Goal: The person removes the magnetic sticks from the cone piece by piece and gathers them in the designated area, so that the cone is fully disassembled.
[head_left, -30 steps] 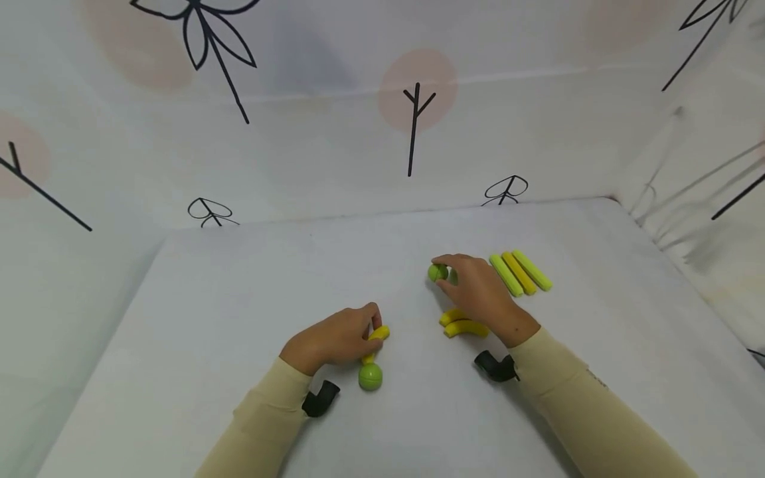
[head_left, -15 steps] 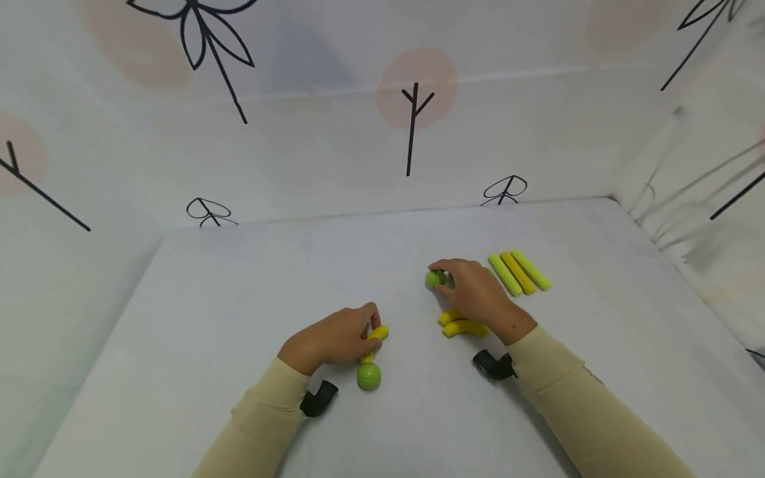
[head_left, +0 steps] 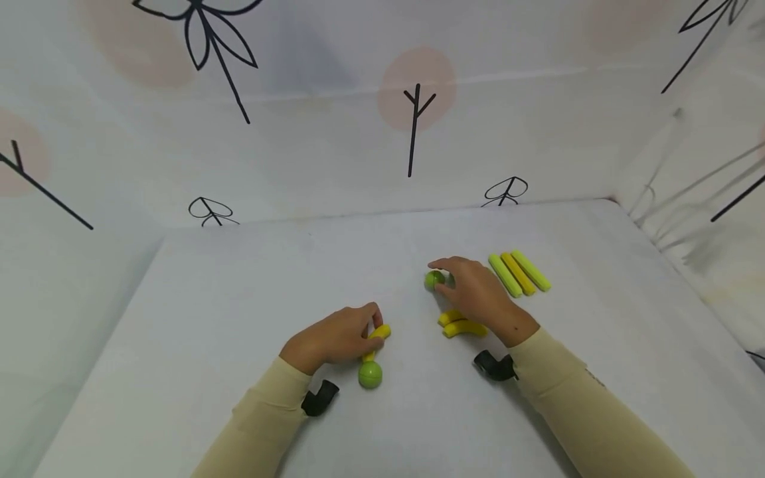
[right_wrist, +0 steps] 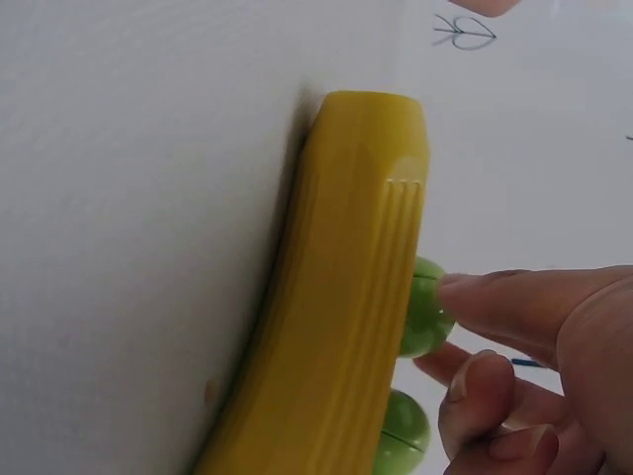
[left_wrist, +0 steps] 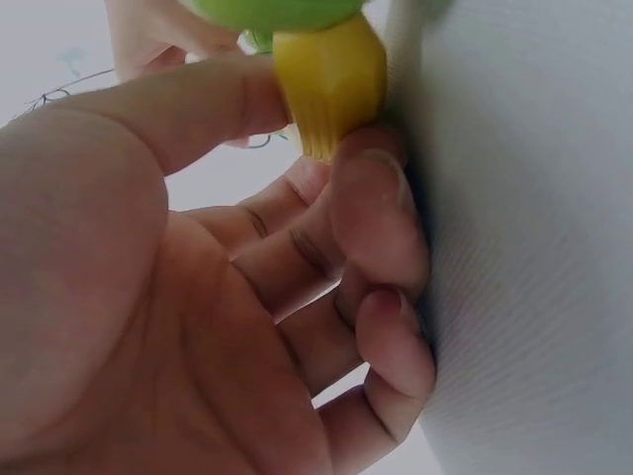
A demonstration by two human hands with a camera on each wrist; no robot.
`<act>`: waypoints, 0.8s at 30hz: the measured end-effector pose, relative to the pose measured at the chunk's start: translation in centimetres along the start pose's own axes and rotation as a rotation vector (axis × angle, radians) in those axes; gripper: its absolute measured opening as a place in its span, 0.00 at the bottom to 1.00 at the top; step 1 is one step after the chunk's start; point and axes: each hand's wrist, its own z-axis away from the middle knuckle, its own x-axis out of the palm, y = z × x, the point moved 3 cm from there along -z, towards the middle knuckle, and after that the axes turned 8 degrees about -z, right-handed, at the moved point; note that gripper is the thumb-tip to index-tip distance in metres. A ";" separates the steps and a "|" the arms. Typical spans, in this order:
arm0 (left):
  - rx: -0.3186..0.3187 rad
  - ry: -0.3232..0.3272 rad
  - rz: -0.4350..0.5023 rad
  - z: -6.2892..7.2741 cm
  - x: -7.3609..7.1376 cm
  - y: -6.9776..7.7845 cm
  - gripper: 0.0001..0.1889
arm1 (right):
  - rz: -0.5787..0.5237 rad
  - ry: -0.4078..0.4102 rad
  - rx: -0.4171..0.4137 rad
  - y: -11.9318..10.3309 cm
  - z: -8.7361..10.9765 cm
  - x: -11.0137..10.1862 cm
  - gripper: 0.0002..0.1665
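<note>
In the head view my left hand (head_left: 337, 337) pinches a yellow toy banana (head_left: 380, 331) on the tabletop. Thumb and index finger grip the banana's end (left_wrist: 333, 84) in the left wrist view. Close by this end lies a green ball (head_left: 370, 374). My right hand (head_left: 475, 292) has thumb and fingers around another green ball (head_left: 433, 281), with a narrow gap at the index fingertip. The right thumb touches that ball (right_wrist: 425, 309) in the right wrist view. A further green ball (right_wrist: 401, 435) sits beside it, mostly hidden by the hand from above.
Two yellow toy bananas (head_left: 465, 328) lie under my right wrist, one partly covered. Beyond them are three sticks in a row, two pale green (head_left: 505, 275) and one yellow (head_left: 518, 273). White fabric walls (head_left: 335, 159) border the white tabletop (head_left: 239, 285) at the back and sides.
My right hand has brought the green ball slightly toward me, and its index fingertip has come slightly away from the ball. The left hand keeps its place on the banana.
</note>
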 end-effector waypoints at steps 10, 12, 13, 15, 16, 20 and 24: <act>0.001 0.077 -0.042 -0.6 0.6 0.3 0.13 | -0.124 0.004 -0.125 -2.4 0.9 0.3 0.14; -0.008 0.072 -0.042 -0.4 0.5 0.4 0.16 | -0.128 -0.046 -0.144 -3.0 1.2 0.8 0.12; -0.022 0.069 -0.045 -0.2 0.4 0.5 0.17 | -0.125 -0.069 -0.157 -3.3 1.3 1.1 0.12; -0.062 0.058 -0.057 0.3 0.1 0.6 0.21 | -0.111 -0.114 -0.179 -3.8 1.5 1.8 0.11; -0.082 0.049 -0.066 0.5 -0.1 0.7 0.23 | -0.110 -0.134 -0.189 -3.9 1.6 2.2 0.12; -0.161 0.015 -0.106 1.3 -0.6 0.6 0.29 | -0.125 -0.182 -0.201 -4.1 1.9 3.4 0.13; -0.191 -0.012 -0.148 1.7 -0.8 0.7 0.32 | -0.152 -0.195 -0.245 -4.2 2.1 4.0 0.14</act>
